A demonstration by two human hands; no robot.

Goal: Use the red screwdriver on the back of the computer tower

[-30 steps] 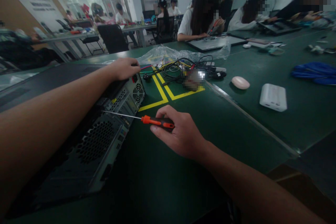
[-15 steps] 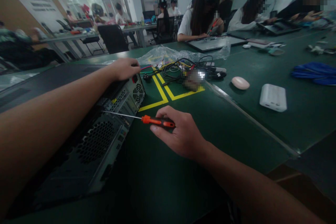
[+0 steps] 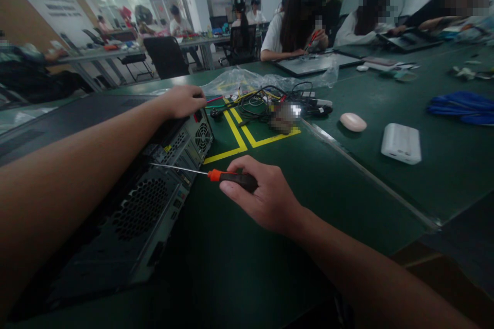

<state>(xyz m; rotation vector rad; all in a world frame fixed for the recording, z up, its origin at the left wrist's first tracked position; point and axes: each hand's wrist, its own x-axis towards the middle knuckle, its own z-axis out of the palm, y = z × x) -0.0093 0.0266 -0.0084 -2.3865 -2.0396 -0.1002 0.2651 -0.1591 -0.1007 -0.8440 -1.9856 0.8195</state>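
Observation:
A black desktop computer case [image 3: 127, 252] lies on its side at the left, its metal rear panel with vents and ports facing right. My left hand [image 3: 184, 102] is at the far top corner of the case, fingers bent over its edge; the fingertips are partly hidden. In my right hand [image 3: 272, 195], thumb and fingers are closed around the orange and black handle of a screwdriver [image 3: 214, 175]. Its thin shaft points left, level, and the tip meets the rear panel near its upper edge, above the honeycomb vent.
Beyond the case lie tangled black cables [image 3: 262, 100], clear plastic film [image 3: 231, 76] and yellow tape lines [image 3: 227, 154]. To the right are a pink oval object [image 3: 353, 122], a white box-shaped device [image 3: 401, 144] and a blue cable bundle [image 3: 459, 108]. Co-workers sit across the green table [image 3: 328, 175].
The screwdriver handle has turned in my right hand, showing its black side where orange showed before. The tip stays at the same spot, and my left hand has not moved.

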